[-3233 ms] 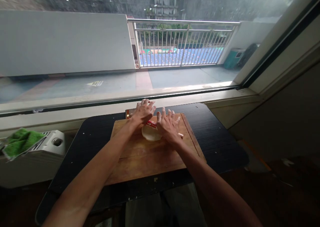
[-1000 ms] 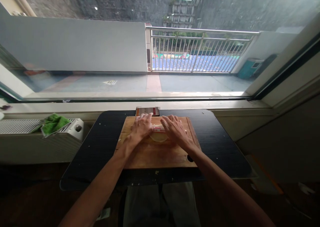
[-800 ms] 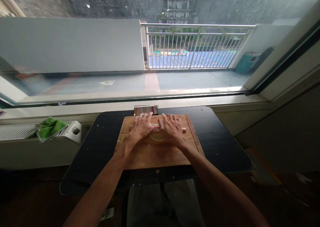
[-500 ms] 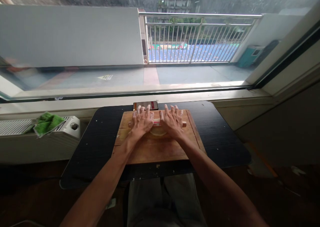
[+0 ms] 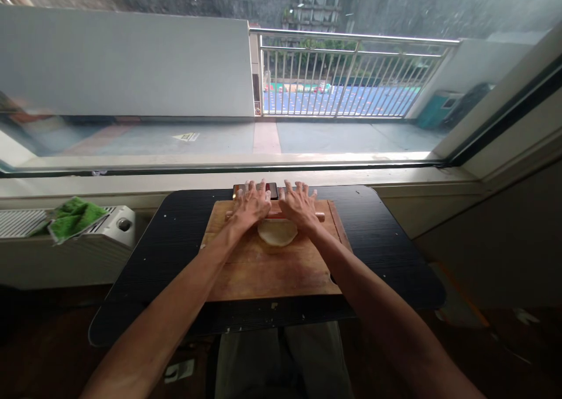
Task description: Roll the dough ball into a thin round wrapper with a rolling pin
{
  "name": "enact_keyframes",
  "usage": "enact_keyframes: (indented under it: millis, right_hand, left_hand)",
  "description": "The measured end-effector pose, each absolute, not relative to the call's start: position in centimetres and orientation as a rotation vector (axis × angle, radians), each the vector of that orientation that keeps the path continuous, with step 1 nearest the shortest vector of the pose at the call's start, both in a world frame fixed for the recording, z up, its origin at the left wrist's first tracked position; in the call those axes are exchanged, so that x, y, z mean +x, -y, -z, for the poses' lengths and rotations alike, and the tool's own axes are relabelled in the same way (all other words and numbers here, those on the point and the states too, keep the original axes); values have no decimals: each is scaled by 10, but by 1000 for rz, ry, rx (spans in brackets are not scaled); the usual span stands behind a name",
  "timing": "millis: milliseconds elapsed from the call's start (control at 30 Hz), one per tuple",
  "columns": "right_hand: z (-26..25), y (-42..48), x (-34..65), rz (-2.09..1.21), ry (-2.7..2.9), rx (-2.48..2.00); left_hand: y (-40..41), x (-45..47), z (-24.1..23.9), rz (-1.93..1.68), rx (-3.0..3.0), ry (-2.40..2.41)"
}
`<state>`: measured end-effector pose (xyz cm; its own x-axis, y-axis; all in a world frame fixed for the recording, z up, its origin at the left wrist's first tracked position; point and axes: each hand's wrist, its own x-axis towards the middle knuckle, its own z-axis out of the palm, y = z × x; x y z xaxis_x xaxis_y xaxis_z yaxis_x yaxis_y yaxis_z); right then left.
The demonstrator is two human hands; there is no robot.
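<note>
A flat round of pale dough lies on a wooden cutting board on a black table. A thin wooden rolling pin lies across the far part of the board, just beyond the dough. My left hand and my right hand press down on the pin side by side, palms flat and fingers stretched out and spread. Most of the pin is hidden under them; only its ends show.
A phone lies at the table's far edge, partly under my fingertips. A green cloth rests on a white radiator to the left. A wide window with a sill runs behind the table. White crumbs dot the tabletop.
My hands have rolled the pin away from me, off the dough to the board's far edge. The dough now shows whole in front of my hands.
</note>
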<state>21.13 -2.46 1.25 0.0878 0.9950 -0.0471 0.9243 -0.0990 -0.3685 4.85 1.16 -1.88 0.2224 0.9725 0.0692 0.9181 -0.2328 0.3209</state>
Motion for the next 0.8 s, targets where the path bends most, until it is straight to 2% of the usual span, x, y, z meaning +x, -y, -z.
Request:
enact_keyframes:
  millis: [467, 800]
  right_hand:
    - [-7, 74, 201, -251, 2018, -2198]
    - [-12, 31, 208, -398, 2013, -2167]
  left_hand:
    - [49, 50, 13, -316, 2422, -1958]
    - [7, 56, 7, -255, 2344, -1909]
